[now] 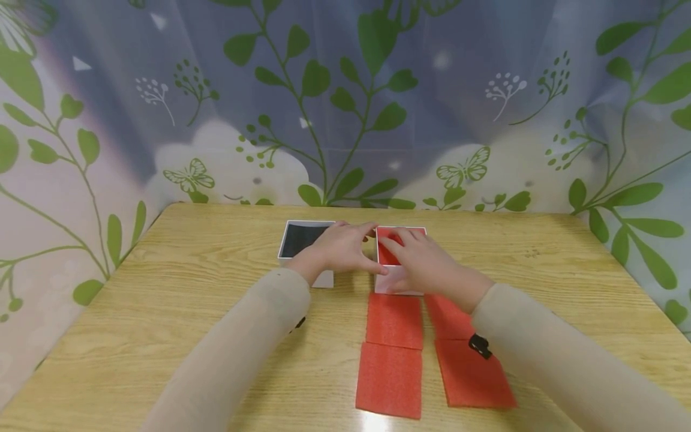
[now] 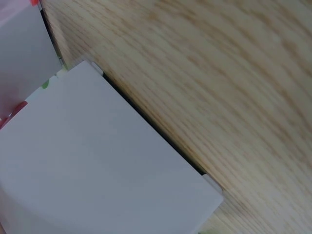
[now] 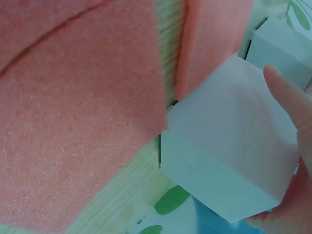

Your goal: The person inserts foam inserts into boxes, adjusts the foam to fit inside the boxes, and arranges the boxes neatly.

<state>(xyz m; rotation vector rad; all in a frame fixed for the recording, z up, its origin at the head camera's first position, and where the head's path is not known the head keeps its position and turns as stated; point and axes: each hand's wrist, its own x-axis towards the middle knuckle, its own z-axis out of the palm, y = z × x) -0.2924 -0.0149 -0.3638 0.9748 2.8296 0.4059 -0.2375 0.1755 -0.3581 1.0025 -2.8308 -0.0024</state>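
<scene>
My right hand (image 1: 423, 258) reaches over a white box (image 1: 384, 282) with red inside, several fingertips dipping into its opening. In the right wrist view its thumb (image 3: 287, 97) lies in front of the box's white front face; whether the fingers pinch anything inside is hidden. Beside that box, my left hand (image 1: 345, 247) has its thumb and fingers spread along the box's left edge, at or very near it. Behind my left hand stands a second white box (image 1: 325, 281) with black inside (image 1: 302, 239), partly covered by that hand.
Red foam-like squares lie in two columns before the red-filled box: two on the left (image 1: 394, 321) (image 1: 388, 381), two on the right (image 1: 450, 321) (image 1: 475, 375). My right forearm overlaps the right column. A printed curtain (image 1: 345, 108) hangs behind the wooden table (image 1: 216, 258).
</scene>
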